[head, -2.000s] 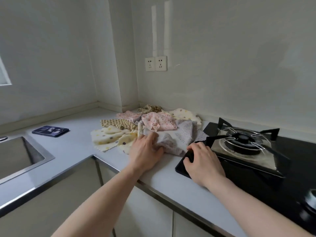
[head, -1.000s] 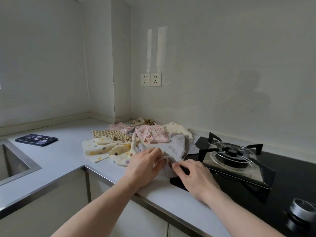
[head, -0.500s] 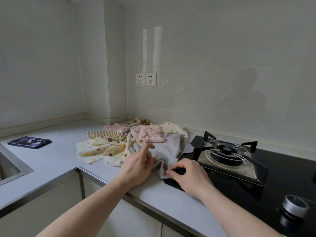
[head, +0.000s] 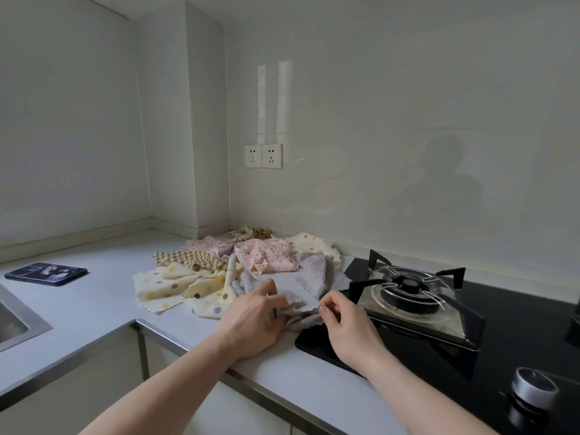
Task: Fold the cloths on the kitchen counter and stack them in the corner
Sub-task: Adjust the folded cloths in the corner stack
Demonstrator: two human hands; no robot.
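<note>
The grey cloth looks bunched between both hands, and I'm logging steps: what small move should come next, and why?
Probably draw the hands apart to spread the grey cloth flat. The left hand and right hand both pinch it, and it lies crumpled at the gas stove edge.

Gas hob (head: 439, 312), black glass, at 3 o'clock of the view, carrying one burner (head: 409, 288) under a black pan support on a steel drip plate. Control knob (head: 533, 389), silver-topped, at 4 o'clock near the lower right corner. Double wall socket (head: 263, 156), white, just above centre at 12 o'clock. Dark phone-like slab (head: 46, 274) lying flat on the desk at 9 o'clock. Steel sink (head: 18, 321), partly cropped by the left edge, at 8 o'clock. Cabinet fronts (head: 94, 387) below the desk edge at 7 o'clock.
</note>
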